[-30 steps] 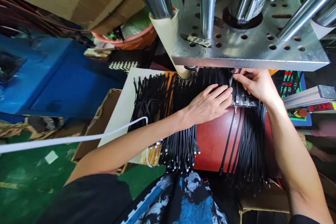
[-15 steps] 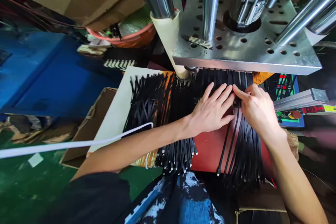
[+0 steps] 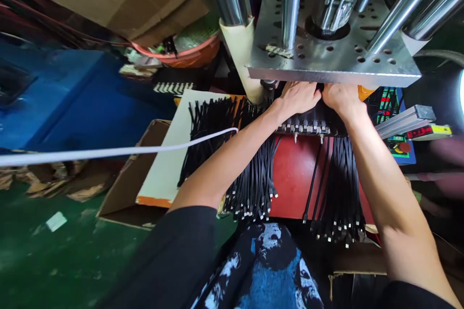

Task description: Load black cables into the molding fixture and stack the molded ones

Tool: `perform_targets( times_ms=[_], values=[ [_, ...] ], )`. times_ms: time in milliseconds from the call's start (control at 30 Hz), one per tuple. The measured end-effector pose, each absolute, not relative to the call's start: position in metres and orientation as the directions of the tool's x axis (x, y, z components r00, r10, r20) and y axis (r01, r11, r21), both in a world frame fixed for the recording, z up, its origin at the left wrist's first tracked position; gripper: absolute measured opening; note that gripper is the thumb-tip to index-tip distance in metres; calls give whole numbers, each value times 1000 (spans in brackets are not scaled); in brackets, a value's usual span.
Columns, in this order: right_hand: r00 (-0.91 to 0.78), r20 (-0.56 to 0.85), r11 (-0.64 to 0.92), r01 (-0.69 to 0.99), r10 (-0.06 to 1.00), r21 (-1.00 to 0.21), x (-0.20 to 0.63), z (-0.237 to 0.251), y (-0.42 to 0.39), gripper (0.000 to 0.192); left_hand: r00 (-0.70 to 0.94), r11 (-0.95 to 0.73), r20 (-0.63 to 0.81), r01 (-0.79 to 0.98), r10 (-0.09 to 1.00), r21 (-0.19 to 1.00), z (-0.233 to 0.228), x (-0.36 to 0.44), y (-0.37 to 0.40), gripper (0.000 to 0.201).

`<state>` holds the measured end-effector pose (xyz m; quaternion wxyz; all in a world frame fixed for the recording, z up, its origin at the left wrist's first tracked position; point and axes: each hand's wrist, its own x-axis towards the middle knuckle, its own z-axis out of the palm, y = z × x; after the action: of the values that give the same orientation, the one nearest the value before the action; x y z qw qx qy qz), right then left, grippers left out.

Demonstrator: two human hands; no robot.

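Sitting side by side, half under the metal plate (image 3: 326,68), left hand (image 3: 297,98) and right hand (image 3: 341,98)! Fingers hidden, can't tell if pinching; black cables (image 3: 342,183) at the right's six o'clock

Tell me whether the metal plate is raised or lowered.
Raised. The metal plate hangs above the left hand and right hand, both partly underneath it.
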<state>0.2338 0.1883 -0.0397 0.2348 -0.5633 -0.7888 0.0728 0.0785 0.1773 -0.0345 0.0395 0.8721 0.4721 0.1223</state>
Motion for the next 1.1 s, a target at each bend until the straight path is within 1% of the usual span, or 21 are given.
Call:
perform_targets(
  times_ms=[67, 133, 167, 200, 233, 267, 333, 367, 433, 500, 533, 567, 600, 667, 700, 733, 800, 900, 967, 1033, 1100],
  values=[
    [-189, 251, 261, 920, 949, -293, 228, -31, 153, 45, 531, -572, 234, 801, 814, 175, -28, 67, 157, 43],
    [-111, 275, 174, 961, 955, -215, 219, -31, 93, 46, 539, -606, 326, 781, 777, 152, -23, 41, 115, 40],
    [-39, 275, 95, 977, 961, -193, 214, -34, 57, 42, 512, -586, 346, 795, 786, 154, -24, 24, 89, 37],
    [42, 227, 2, 982, 973, -189, 207, -41, 21, 38, 444, -503, 294, 847, 846, 170, -26, 7, 63, 39],
    [100, 128, -77, 982, 987, -171, 200, -49, -11, 38, 344, -379, 197, 908, 918, 179, -30, -10, 38, 42],
    [120, -1, -119, 983, 993, -138, 193, -58, -39, 40, 251, -259, 68, 952, 966, 162, -35, -25, 17, 43],
    [165, -167, -180, 980, 972, -81, 179, -78, -74, 41, 166, -145, -176, 981, 970, 127, -50, -48, -10, 40],
    [177, -211, -194, 979, 961, -64, 173, -87, -82, 40, 147, -116, -249, 984, 957, 135, -56, -55, -16, 36],
    [186, -236, -207, 976, 954, -68, 169, -99, -82, 35, 148, -88, -300, 975, 943, 204, -66, -62, -16, 29],
    [149, -225, -185, 972, 963, -148, 175, -103, -74, 30, 151, -73, -281, 960, 948, 272, -67, -64, -11, 27],
    [124, -205, -171, 958, 971, -230, 180, -102, -70, 26, 161, -69, -271, 944, 949, 322, -66, -65, -9, 26],
    [105, -177, -161, 925, 979, -343, 185, -99, -69, 23, 175, -58, -264, 915, 948, 399, -63, -65, -8, 26],
    [92, -149, -153, 864, 985, -480, 190, -94, -69, 22, 198, -33, -271, 859, 942, 511, -61, -65, -9, 26],
    [76, -131, -149, 646, 989, -749, 191, -83, -77, 23, 280, 86, -329, 630, 902, 772, -58, -62, -16, 29],
    [65, -146, -158, 517, 987, -841, 188, -78, -83, 25, 329, 170, -358, 484, 874, 859, -58, -58, -22, 30],
    [38, -174, -175, 402, 984, -899, 183, -73, -90, 26, 373, 242, -376, 359, 848, 901, -59, -54, -28, 31],
    [-45, -235, -218, 240, 971, -946, 168, -66, -103, 27, 426, 310, -370, 206, 826, 928, -63, -42, -42, 33],
    [-158, -294, -278, 119, 942, -953, 156, -60, -116, 28, 436, 312, -332, 118, 837, 943, -67, -26, -56, 34],
    [-234, -333, -315, 110, 914, -943, 161, -58, -117, 29, 434, 342, -343, 82, 833, 936, -66, -21, -62, 34],
    [-336, -412, -389, 137, 847, -911, 174, -57, -111, 30, 440, 356, -350, 72, 827, 932, -64, -18, -68, 32],
    [-377, -480, -475, 113, 792, -873, 185, -59, -101, 34, 457, 313, -331, 118, 825, 942, -64, -17, -78, 32]
  ],
)
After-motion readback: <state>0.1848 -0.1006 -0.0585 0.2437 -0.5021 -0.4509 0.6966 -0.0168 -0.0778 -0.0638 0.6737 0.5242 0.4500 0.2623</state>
